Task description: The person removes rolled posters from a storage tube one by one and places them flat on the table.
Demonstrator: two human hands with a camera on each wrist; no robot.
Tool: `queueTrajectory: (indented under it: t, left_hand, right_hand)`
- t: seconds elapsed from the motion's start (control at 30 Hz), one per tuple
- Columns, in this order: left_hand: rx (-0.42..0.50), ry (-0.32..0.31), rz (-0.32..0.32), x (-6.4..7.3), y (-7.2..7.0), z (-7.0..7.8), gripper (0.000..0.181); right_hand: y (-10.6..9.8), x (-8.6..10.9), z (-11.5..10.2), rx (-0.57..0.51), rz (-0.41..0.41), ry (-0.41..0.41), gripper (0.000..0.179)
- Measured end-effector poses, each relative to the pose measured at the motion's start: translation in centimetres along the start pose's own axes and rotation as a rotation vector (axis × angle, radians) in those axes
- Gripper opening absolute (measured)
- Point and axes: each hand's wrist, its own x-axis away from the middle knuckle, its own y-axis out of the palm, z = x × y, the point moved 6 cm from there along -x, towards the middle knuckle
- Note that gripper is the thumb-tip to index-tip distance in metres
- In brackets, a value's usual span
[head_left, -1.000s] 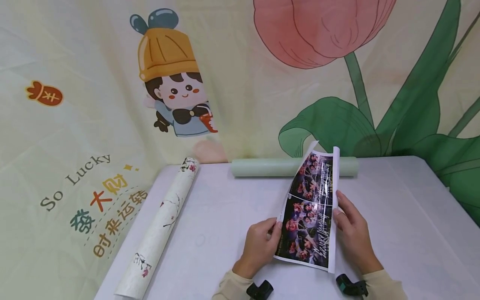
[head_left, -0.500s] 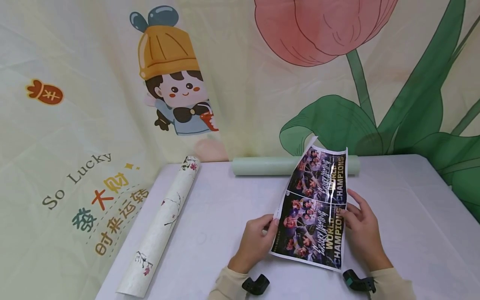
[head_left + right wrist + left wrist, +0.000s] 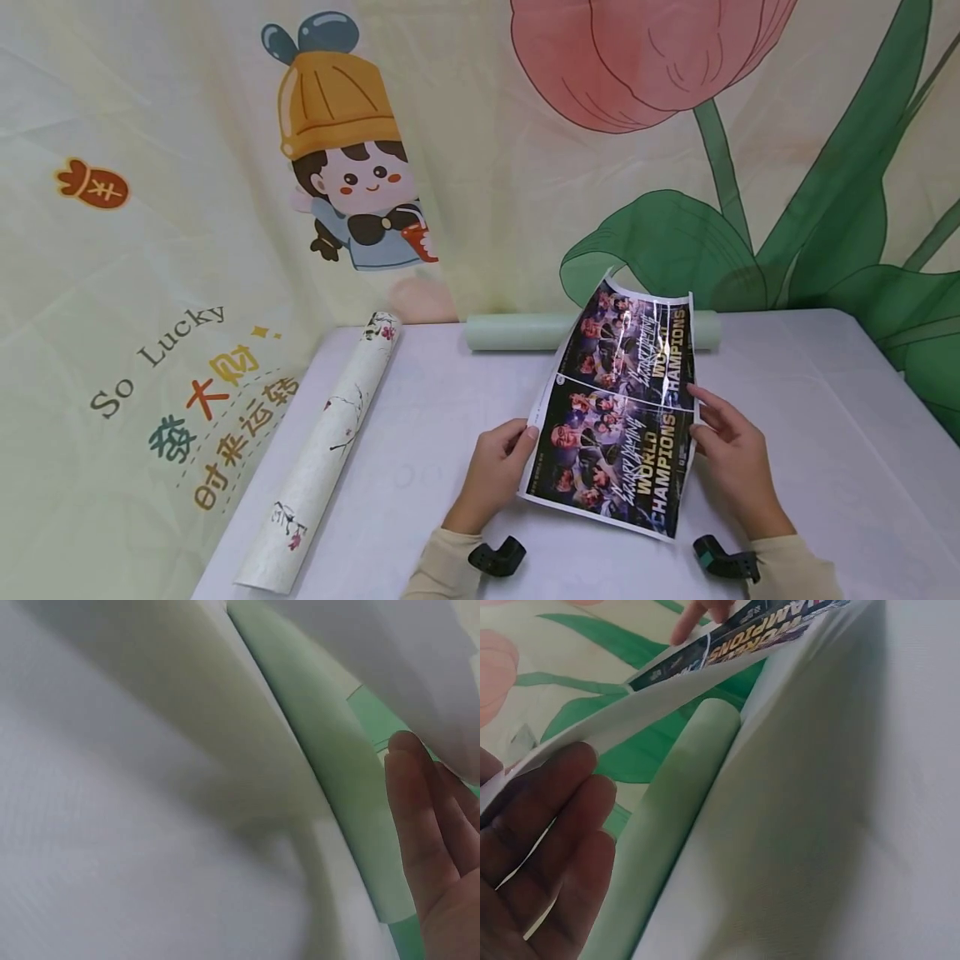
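A glossy printed poster sheet (image 3: pixel 615 408) with "World Champions" lettering and two matching pictures is held up above the table. My left hand (image 3: pixel 495 471) pinches its left edge between thumb and fingers. On the opposite edge, my right hand (image 3: pixel 735 458) grips the sheet with thumb and fingertips. The poster bows slightly, and its top left corner curls. In the left wrist view, the fingers (image 3: pixel 570 817) lie under the white back of the sheet. The right wrist view shows fingers (image 3: pixel 416 817) against the sheet's underside.
A pale green roll (image 3: pixel 517 332) lies along the table's back edge, partly behind the poster. To the left, a white roll with a floral print (image 3: pixel 322 450) lies at a slant on the white table (image 3: pixel 420 483). A printed cloth backdrop (image 3: pixel 480 167) hangs behind.
The poster has been spread wider, its curled right edge opening to show the gold lettering. My left hand has moved left and my right hand slightly right.
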Motion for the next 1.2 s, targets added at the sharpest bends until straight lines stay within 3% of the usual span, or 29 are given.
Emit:
queueTrajectory:
  t: [0.17, 0.3, 0.47, 0.53, 0.63, 1.0, 1.2]
  left_hand:
    - [0.054, -0.130, -0.056, -0.3, 0.2, -0.8, 0.021]
    - [0.142, -0.161, -0.129, -0.3, 0.6, -1.0, 0.024]
    - [0.335, -0.155, -0.177, -0.4, 0.9, -0.9, 0.067]
    - [0.375, -0.145, -0.178, -0.4, 0.8, -0.8, 0.084]
    - [0.399, -0.136, -0.184, -0.4, 0.7, -0.6, 0.094]
    - [0.458, -0.149, -0.275, -0.7, 0.7, -1.1, 0.084]
    - [0.472, -0.193, -0.314, -0.5, -0.2, -1.8, 0.063]
  right_hand:
    - [-0.3, -0.1, 0.1, -0.058, -0.008, 0.021, 0.053]
    - [-0.4, -0.1, 0.3, -0.101, -0.007, 0.066, 0.053]
    - [-0.2, -0.2, 0.4, -0.180, -0.034, 0.078, 0.053]
    - [-0.1, -0.3, 0.3, -0.223, -0.059, 0.067, 0.053]
    - [0.2, -0.5, 0.3, -0.303, -0.100, 0.050, 0.054]
    - [0.4, -0.5, -0.3, -0.450, -0.167, 0.040, 0.055]
    - [0.5, -0.1, -0.1, -0.468, -0.184, 0.024, 0.056]
